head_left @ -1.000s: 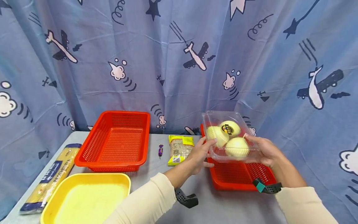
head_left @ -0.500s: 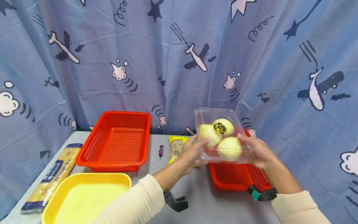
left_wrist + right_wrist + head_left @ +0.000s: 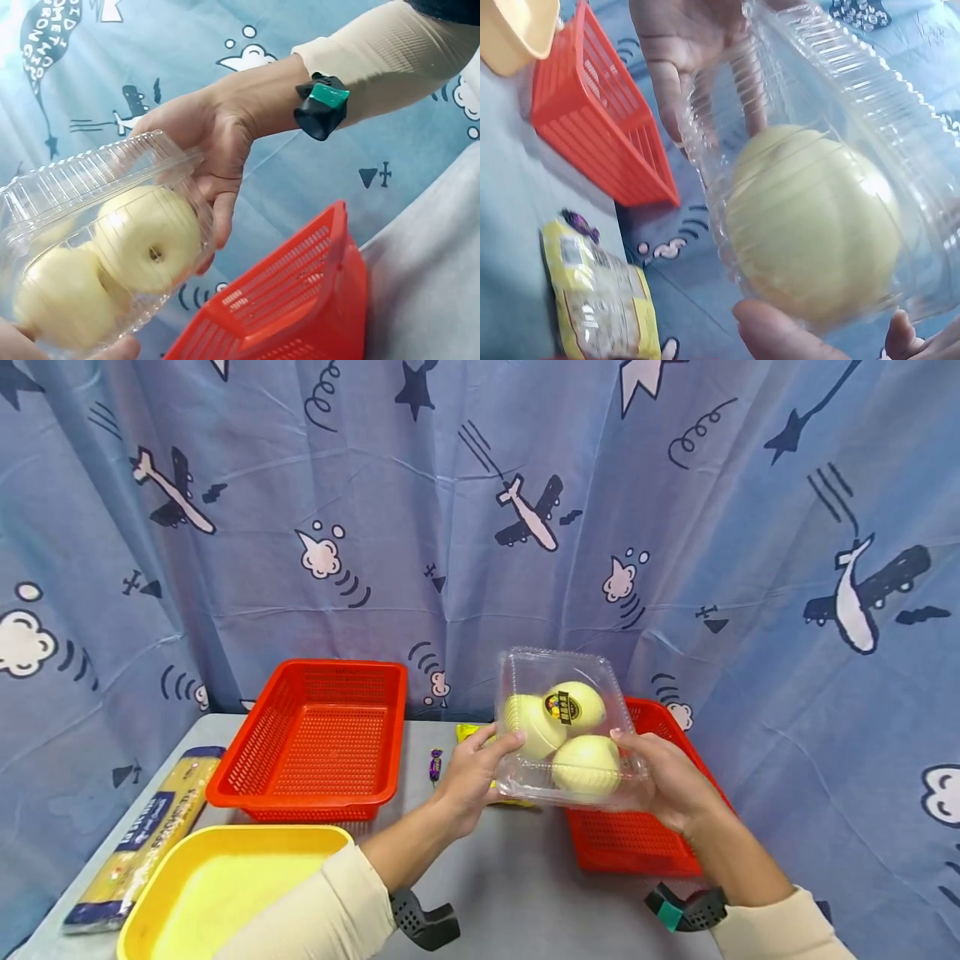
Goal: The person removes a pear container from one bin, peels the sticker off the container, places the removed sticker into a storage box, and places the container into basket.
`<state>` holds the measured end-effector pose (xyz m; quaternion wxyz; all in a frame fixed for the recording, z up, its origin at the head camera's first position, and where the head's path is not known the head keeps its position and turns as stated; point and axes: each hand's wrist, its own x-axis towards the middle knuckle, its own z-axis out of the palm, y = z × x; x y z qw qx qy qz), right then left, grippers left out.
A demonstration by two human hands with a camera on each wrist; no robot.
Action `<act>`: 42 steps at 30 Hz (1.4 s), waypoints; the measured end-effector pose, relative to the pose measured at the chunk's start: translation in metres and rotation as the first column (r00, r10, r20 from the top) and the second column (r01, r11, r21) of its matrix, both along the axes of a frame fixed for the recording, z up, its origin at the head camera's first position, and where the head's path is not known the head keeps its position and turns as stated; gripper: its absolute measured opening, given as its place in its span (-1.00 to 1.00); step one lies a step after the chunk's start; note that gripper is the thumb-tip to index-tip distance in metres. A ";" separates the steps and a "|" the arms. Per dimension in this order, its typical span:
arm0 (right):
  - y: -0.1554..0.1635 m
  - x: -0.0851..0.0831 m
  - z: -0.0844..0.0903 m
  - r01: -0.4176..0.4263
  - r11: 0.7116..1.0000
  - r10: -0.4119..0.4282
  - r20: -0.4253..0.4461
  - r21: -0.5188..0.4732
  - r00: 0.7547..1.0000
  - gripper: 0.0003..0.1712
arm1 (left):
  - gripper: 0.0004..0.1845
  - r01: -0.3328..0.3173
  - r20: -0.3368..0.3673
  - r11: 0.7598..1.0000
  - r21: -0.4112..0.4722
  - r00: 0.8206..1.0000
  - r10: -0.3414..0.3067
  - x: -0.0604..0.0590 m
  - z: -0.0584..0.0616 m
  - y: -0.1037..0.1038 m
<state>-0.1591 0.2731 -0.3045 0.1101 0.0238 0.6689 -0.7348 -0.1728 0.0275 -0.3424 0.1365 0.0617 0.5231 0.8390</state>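
A clear plastic clamshell box (image 3: 562, 727) holding three pale yellow round fruits, one with a dark sticker, is held in the air by both hands. My left hand (image 3: 480, 768) grips its left end, thumb on the lid. My right hand (image 3: 660, 777) grips its right end. The box hangs over the table, between the yellow packet and the right red basket (image 3: 637, 847). In the left wrist view the box (image 3: 97, 247) fills the lower left, with the right hand (image 3: 210, 142) behind it. The right wrist view shows the box (image 3: 817, 210) close up and the left hand (image 3: 679, 52) behind it.
An empty red basket (image 3: 300, 797) stands at the back left, a yellow tray (image 3: 247, 833) in front of it, and a long pasta pack (image 3: 142, 835) along the left edge. A purple candy (image 3: 433, 764) and a yellow packet (image 3: 600, 300) lie mid-table. A blue curtain hangs behind.
Both hands have carried the box leftward and a little nearer, from above the right red basket to beside its left edge. The yellow packet is now mostly hidden behind the left hand.
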 end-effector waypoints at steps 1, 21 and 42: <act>-0.003 0.002 -0.001 -0.005 1.000 0.005 -0.005 0.006 1.000 -0.75 | -0.28 -0.003 -0.001 1.000 -0.009 1.000 0.003 0.002 -0.001 -0.003; -0.057 0.030 -0.035 0.022 1.000 -0.023 -0.083 -0.008 0.996 -0.73 | -0.34 -0.016 -0.043 0.997 -0.070 0.999 0.013 0.038 -0.022 -0.061; -0.081 0.043 -0.117 0.110 0.993 -0.105 -0.106 0.042 0.989 -0.65 | -0.27 -0.029 0.051 0.998 -0.058 0.998 0.032 0.061 -0.080 -0.081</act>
